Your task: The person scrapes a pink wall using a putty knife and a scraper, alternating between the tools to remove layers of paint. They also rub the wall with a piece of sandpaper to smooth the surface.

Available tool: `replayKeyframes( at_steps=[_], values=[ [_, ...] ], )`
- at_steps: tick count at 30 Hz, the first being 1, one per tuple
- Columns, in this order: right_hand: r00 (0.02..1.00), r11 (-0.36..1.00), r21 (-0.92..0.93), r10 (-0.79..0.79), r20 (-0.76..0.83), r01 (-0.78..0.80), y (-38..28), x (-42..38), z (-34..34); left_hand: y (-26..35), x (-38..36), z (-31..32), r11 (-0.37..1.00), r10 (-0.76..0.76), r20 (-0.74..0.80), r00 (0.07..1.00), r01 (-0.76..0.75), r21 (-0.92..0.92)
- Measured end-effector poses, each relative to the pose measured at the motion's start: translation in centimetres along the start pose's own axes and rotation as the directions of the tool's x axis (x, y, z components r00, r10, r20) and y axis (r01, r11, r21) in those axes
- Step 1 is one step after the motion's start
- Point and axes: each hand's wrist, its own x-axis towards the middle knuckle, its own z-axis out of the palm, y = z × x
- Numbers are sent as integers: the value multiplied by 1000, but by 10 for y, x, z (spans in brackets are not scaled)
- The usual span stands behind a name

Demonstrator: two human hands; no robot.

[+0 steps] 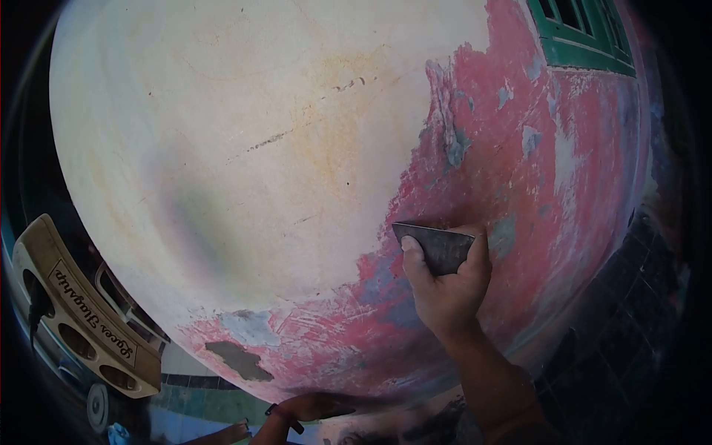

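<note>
My right hand grips a dark flat scraper, thumb on its near face and fingers round its right edge. The scraper's upper edge lies at the wall, just right of the border between the pale coat and the pink paint. At the bottom, my left hand, with a dark band at the wrist, rests against the lower wall; its fingers look stretched out but are in shadow. The wall is pale at the left and pink with grey-blue patches at the right.
A green window frame is at the upper right. A beige wooden piece with oval holes and lettering stands at the lower left, near a grey round object. Dark tiles show at the lower right.
</note>
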Motion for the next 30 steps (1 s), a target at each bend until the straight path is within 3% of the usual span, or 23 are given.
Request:
replayKeyframes(
  at_steps=[4,7,9,12,13,15,19,22,24,27,30],
  values=[
    [981,985,-67,-148,129,157,-4,-8,3,13,2,-1,997,-70,46,996,68,48],
    [994,999,43,17,-110,-13,-5,1,7,14,-1,-3,998,-43,17,999,42,42],
    [992,997,1,-71,-103,72,-1,0,8,7,-2,0,1000,13,-11,1000,-13,5],
    [989,982,-111,-148,28,151,-2,-8,2,38,-11,-11,994,-72,11,997,70,79],
    [982,971,-158,-166,88,178,-3,-9,-1,19,-7,-7,994,-69,25,997,67,85],
    [994,993,-70,-95,45,98,-3,-7,0,-33,5,7,993,-68,56,996,63,100],
    [996,999,39,9,-90,-6,-7,2,6,11,0,-1,997,-39,8,999,39,69],
    [986,984,-93,-146,83,154,-5,-11,4,57,-11,-10,996,-74,-34,997,76,44],
    [992,993,-87,-69,108,79,-7,-7,1,67,-11,-13,984,-158,-19,987,159,77],
    [999,1000,-15,-11,54,12,-9,0,3,13,-3,0,1000,6,-16,1000,-6,8],
    [999,999,1,-35,34,35,-5,-8,7,44,-13,-7,997,-74,-61,995,73,-6]
  ],
)
